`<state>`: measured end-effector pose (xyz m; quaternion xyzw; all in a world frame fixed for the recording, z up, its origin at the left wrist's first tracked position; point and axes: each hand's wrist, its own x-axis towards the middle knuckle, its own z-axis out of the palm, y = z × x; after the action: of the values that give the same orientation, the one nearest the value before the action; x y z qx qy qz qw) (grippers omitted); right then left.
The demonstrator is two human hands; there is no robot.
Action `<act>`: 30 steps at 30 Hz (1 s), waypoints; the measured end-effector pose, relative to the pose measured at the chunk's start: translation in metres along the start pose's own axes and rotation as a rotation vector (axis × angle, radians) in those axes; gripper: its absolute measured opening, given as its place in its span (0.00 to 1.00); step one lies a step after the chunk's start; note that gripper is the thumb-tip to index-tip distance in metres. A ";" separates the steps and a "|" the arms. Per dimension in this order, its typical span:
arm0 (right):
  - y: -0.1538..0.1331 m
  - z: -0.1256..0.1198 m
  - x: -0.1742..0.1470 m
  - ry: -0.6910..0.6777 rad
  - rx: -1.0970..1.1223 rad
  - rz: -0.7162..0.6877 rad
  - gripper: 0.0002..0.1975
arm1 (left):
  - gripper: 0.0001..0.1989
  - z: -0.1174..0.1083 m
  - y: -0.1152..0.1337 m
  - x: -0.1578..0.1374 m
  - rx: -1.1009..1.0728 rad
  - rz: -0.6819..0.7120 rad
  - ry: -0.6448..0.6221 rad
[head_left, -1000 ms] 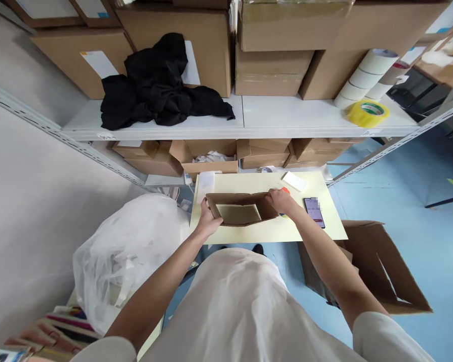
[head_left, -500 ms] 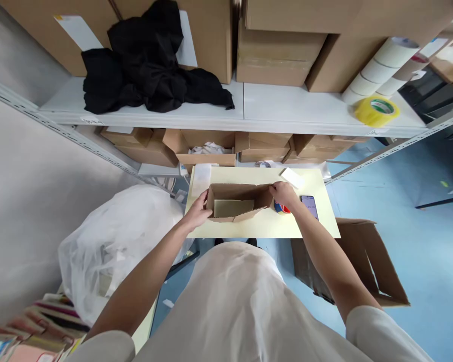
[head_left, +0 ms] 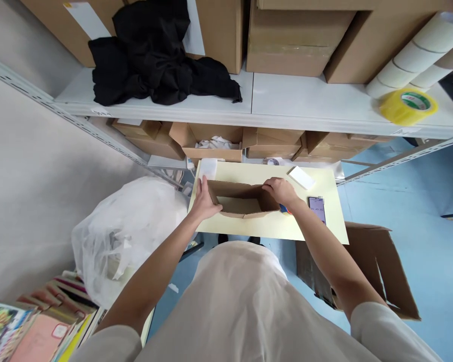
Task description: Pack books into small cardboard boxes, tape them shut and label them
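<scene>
An open cardboard box [head_left: 245, 189] stands on the pale yellow tabletop [head_left: 264, 227]. The surface seen inside it has the tabletop's colour. My left hand [head_left: 206, 202] holds its left end, fingers stretched along the outside and thumb over the near corner. At the right end, my right hand [head_left: 281, 191] grips the far right corner, its fingers closed on the rim. A blue and red tape roll [head_left: 285, 209] lies partly hidden under my right wrist. Farther right are a small white box [head_left: 301, 177] and a phone [head_left: 317, 209] with a lit screen.
Beyond the table a shelf [head_left: 287, 93] carries black cloth [head_left: 154, 60], cartons and yellow tape [head_left: 408, 106]. A white plastic bag [head_left: 132, 226] bulges at left above stacked books [head_left: 41, 327]. An open carton [head_left: 377, 261] sits on the floor at right.
The view has shifted, so the shelf appears nearer. My left fingers have straightened along the box's side. My right hand has moved slightly inward along the rim.
</scene>
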<state>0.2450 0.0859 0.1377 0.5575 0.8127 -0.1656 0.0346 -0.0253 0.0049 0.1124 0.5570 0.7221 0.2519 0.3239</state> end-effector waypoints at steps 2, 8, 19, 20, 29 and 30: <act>0.001 -0.004 0.002 -0.043 -0.004 -0.091 0.14 | 0.52 -0.004 0.012 0.007 0.189 0.059 0.037; -0.004 -0.006 0.001 -0.080 -0.025 -0.118 0.15 | 0.12 -0.013 0.030 0.025 0.548 0.107 0.081; -0.039 0.003 -0.024 0.273 -0.084 -0.204 0.28 | 0.22 -0.026 0.024 0.032 0.725 0.100 -0.038; -0.047 0.004 -0.027 0.262 -0.064 -0.275 0.28 | 0.21 -0.027 0.023 0.032 0.701 0.120 -0.067; -0.089 0.027 -0.028 0.133 -0.226 -0.510 0.10 | 0.17 -0.038 0.008 0.042 0.466 0.212 -0.264; -0.089 0.030 -0.029 0.120 -0.242 -0.567 0.09 | 0.17 -0.038 0.006 0.041 0.460 0.202 -0.252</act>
<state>0.1701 0.0219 0.1364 0.3091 0.9503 -0.0375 0.0049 -0.0569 0.0465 0.1345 0.7119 0.6551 0.0410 0.2495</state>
